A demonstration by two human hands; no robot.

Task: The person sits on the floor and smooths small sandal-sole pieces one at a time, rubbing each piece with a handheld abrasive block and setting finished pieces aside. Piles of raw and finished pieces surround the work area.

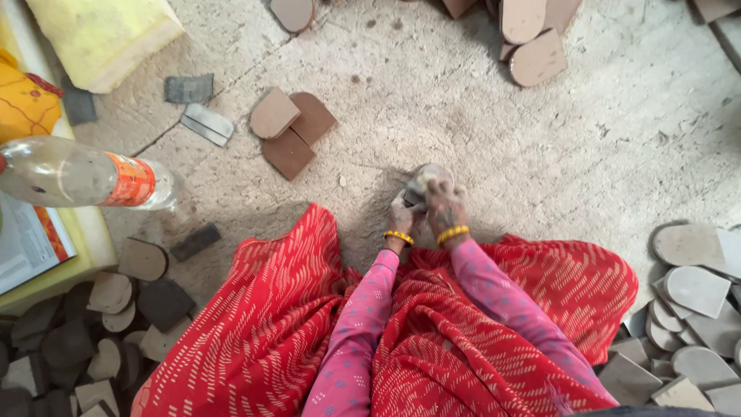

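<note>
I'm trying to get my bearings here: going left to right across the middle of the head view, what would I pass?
Plastic bottle → three brown heel-shaped pieces → left hand and right hand, together on a rounded grey piece → grey heel-shaped pieces at the right edge.

Lighting evenly, softly, brightly from above; casting faint shadows beside the red cloth; blurring slightly at both hands; bending toward the edges.
</note>
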